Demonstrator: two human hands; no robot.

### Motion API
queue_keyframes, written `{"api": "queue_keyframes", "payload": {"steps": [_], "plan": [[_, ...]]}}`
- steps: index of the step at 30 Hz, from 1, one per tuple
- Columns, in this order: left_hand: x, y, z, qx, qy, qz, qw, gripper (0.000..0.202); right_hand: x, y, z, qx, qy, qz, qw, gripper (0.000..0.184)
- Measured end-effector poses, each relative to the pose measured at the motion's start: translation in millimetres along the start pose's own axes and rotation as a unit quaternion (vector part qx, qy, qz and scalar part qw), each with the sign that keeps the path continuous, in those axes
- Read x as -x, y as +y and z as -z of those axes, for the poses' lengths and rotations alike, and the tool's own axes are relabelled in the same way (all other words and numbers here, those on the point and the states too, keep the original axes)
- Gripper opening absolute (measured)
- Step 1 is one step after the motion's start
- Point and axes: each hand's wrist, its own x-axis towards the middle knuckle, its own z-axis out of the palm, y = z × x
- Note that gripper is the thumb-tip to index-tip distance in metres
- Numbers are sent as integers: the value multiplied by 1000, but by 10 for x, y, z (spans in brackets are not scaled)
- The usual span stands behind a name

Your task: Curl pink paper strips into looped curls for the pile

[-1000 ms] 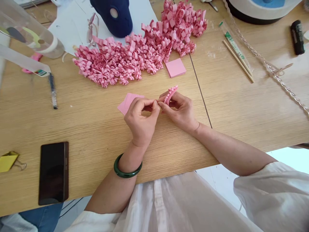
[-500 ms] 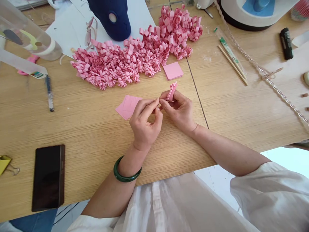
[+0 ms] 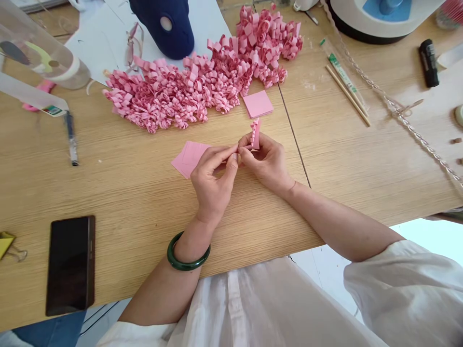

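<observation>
Between my two hands is a pink paper strip (image 3: 256, 135) with a looped fringe along one side, standing up from the right fingers. My right hand (image 3: 267, 161) pinches its lower end between thumb and fingers. My left hand (image 3: 213, 178), a green bangle on its wrist, presses thumb and fingertips together at the strip's rolled end; how much paper lies in that pinch is hidden. Pink paper squares (image 3: 188, 158) lie partly behind the left hand. Beyond the hands sits a small stack of pink paper (image 3: 258, 103). Farther back lies a long heap of curled pink paper flowers (image 3: 173, 94).
A dark blue bottle (image 3: 164, 29) stands on white paper behind the heap. A phone (image 3: 70, 265) and a pen (image 3: 71, 139) lie left. Wooden sticks (image 3: 347, 95), a braided cord (image 3: 415, 127) and a black marker (image 3: 428, 62) are on the right. A white machine base (image 3: 372, 29) stands at back right.
The left fingers have shifted and straightened a little at the pinch. The fringed strip now stands more upright. The view has moved slightly.
</observation>
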Motion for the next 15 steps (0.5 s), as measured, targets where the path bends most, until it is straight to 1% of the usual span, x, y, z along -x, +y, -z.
{"api": "queue_keyframes", "payload": {"steps": [5,9,11,15], "plan": [[10,4,-4,18,-1,13,1000,13,-2,16,6,30,18,10,999,8],[-6,12,5,21,11,29,999,9,7,21,4,29,14,3,999,8],[-23,-4,15,28,19,47,998,8,10,26,4,27,3,2,1000,9],[-56,-74,31,69,22,108,992,12,1,31,14,8,-27,-9,1000,14]]}}
